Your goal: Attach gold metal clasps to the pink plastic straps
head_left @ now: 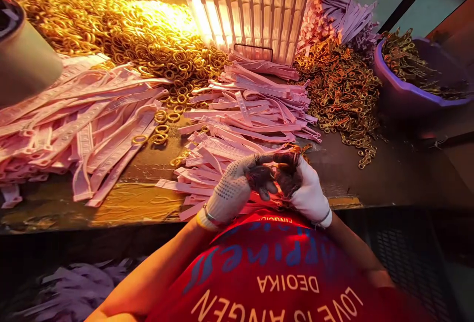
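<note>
At the desk [411,174], gloved hands [230,191] are curled, grasp not discernible; pink straps [255,125], presumably light, limp, are best pinched mid-length.

- Pink straps [84,146] bear lines of pale markings.
- Rings [122,30] glow yellow-gold; hooks [344,92] show a darker bronze-gold.
- The left hand [235,186] is gloved off-white with dark dots, the right hand [307,186] white, both blackened toward the tips.
- Blue and cream lettering [255,255] patterns a red shirt [289,300].
- A basin [409,92] shows purple.
</note>
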Motion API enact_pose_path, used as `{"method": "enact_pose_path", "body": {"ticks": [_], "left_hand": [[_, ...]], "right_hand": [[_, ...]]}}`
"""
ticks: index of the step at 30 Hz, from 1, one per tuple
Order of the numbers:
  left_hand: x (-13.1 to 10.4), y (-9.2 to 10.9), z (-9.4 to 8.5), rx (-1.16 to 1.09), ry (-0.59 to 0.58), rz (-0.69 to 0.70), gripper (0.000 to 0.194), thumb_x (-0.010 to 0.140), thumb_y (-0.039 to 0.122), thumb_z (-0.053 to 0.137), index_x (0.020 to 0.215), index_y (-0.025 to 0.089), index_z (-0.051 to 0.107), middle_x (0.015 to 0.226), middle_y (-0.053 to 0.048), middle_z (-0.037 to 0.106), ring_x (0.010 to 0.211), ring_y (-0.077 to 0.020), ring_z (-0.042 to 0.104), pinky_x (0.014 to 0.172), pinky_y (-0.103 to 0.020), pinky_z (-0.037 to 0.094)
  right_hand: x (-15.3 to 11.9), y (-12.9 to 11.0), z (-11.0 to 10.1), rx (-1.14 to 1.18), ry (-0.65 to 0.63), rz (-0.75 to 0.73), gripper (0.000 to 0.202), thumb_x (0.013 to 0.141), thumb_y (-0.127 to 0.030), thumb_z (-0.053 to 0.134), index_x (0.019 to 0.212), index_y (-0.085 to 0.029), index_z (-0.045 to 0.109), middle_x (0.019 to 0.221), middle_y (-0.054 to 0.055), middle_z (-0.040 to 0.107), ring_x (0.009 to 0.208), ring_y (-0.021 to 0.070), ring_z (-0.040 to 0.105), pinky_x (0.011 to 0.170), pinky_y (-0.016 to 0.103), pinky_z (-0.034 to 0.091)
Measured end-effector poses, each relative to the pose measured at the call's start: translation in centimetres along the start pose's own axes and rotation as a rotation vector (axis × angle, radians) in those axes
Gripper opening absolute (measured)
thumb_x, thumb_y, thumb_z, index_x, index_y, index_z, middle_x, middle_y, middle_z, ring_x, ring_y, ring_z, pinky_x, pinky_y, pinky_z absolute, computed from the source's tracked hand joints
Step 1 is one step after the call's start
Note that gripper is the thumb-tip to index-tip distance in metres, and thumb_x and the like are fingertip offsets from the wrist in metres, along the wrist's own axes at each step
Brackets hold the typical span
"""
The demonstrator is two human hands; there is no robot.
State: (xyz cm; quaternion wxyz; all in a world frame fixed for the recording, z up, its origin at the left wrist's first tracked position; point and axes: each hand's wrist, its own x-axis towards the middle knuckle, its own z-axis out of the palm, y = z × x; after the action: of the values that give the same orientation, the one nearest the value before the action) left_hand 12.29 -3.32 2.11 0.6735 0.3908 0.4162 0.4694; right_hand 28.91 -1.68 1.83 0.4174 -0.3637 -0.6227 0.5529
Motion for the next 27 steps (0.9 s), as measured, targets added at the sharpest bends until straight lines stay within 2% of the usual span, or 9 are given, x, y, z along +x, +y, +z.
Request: {"method": "enact_pose_path", "body": {"ticks": [2,5,10,14,16,18,21,24,27], "left_hand": [[0.0,-0.1,-0.1,-0.068,-0.032,-0.02,0.042,0.091,0.032,0.074,0.127,0.01,0.073,0.077,-0.01,0.076,0.058,-0.0147,0.067,0.048,-0.02,0.053],[0.0,-0.2,-0.8,-0.183,-0.007,-0.039,0.04,0.089,0.029,0.074,0.125,0.011,0.07,0.072,-0.009,0.074,0.055,-0.0163,0.068,0.047,-0.021,0.053],[0.4,-0.2,-2.9,-0.486,0.048,-0.149,0.032,0.074,0.02,0.08,0.105,0.012,0.073,0.075,-0.007,0.074,0.054,-0.0141,0.067,0.041,-0.016,0.049],[0.5,-0.5,-2.2,-0.373,-0.011,-0.088,0.029,0.072,0.028,0.086,0.091,0.011,0.073,0.08,-0.008,0.074,0.056,-0.0148,0.066,0.043,-0.02,0.053],[0.3,-0.7,-1.4,-0.317,-0.012,-0.071,0.026,0.076,0.031,0.085,0.079,0.012,0.068,0.065,-0.002,0.066,0.045,-0.0079,0.054,0.041,-0.016,0.046],[0.2,-0.7,-1.0,-0.291,0.013,-0.076,0.028,0.08,0.034,0.082,0.074,0.014,0.063,0.056,0.002,0.056,0.042,-0.0041,0.043,0.038,-0.012,0.036],[0.3,-0.6,-1.0,-0.26,-0.022,-0.149,0.026,0.083,0.037,0.08,0.09,0.015,0.069,0.057,0.005,0.051,0.042,-0.0034,0.034,0.035,-0.012,0.024],[0.5,-0.5,-1.2,-0.199,-0.132,-0.19,0.035,0.084,0.037,0.077,0.11,0.015,0.071,0.063,0.004,0.052,0.043,-0.0038,0.031,0.035,-0.013,0.02],[0.7,-0.6,-1.2,-0.126,-0.168,-0.175,0.043,0.089,0.041,0.072,0.123,0.015,0.068,0.064,0.004,0.053,0.042,-0.0046,0.031,0.036,-0.016,0.02]], "right_hand": [[-0.1,-0.1,0.3,0.095,0.077,0.047,0.026,0.093,-0.037,0.072,0.115,-0.025,0.065,0.102,0.003,0.073,0.086,0.0158,0.067,0.08,0.029,0.057],[-0.2,-0.5,0.4,0.121,0.195,0.088,0.029,0.084,-0.04,0.082,0.104,-0.023,0.068,0.097,0.002,0.072,0.082,0.0146,0.065,0.078,0.027,0.057],[-0.3,-1.0,-0.2,0.106,0.313,0.026,0.026,0.085,-0.035,0.081,0.106,-0.024,0.069,0.1,0.002,0.072,0.083,0.013,0.066,0.075,0.025,0.056],[-0.4,-0.6,0.3,-0.012,0.121,-0.027,0.022,0.094,-0.025,0.071,0.115,-0.025,0.065,0.095,0.0,0.072,0.08,0.0121,0.067,0.074,0.025,0.056],[-0.4,-0.5,0.4,-0.133,0.016,-0.109,0.023,0.099,-0.024,0.063,0.122,-0.025,0.062,0.099,0.001,0.073,0.084,0.0139,0.069,0.079,0.028,0.058],[-0.3,-0.5,-0.1,-0.347,-0.042,-0.229,0.031,0.102,-0.022,0.056,0.133,-0.024,0.058,0.114,0.007,0.073,0.102,0.0182,0.07,0.092,0.034,0.058],[0.4,-0.7,-1.5,-0.678,-0.179,-0.375,0.044,0.102,-0.019,0.051,0.146,-0.021,0.048,0.132,0.015,0.065,0.124,0.0247,0.062,0.107,0.042,0.052],[1.1,-0.5,-2.6,-0.86,-0.333,-0.424,0.039,0.097,-0.02,0.051,0.136,-0.02,0.055,0.124,0.014,0.065,0.115,0.025,0.063,0.099,0.04,0.054],[1.3,-0.2,-2.9,-1.007,-0.322,-0.441,0.024,0.093,-0.027,0.053,0.114,-0.019,0.062,0.109,0.013,0.065,0.097,0.0249,0.062,0.085,0.038,0.053]]}}
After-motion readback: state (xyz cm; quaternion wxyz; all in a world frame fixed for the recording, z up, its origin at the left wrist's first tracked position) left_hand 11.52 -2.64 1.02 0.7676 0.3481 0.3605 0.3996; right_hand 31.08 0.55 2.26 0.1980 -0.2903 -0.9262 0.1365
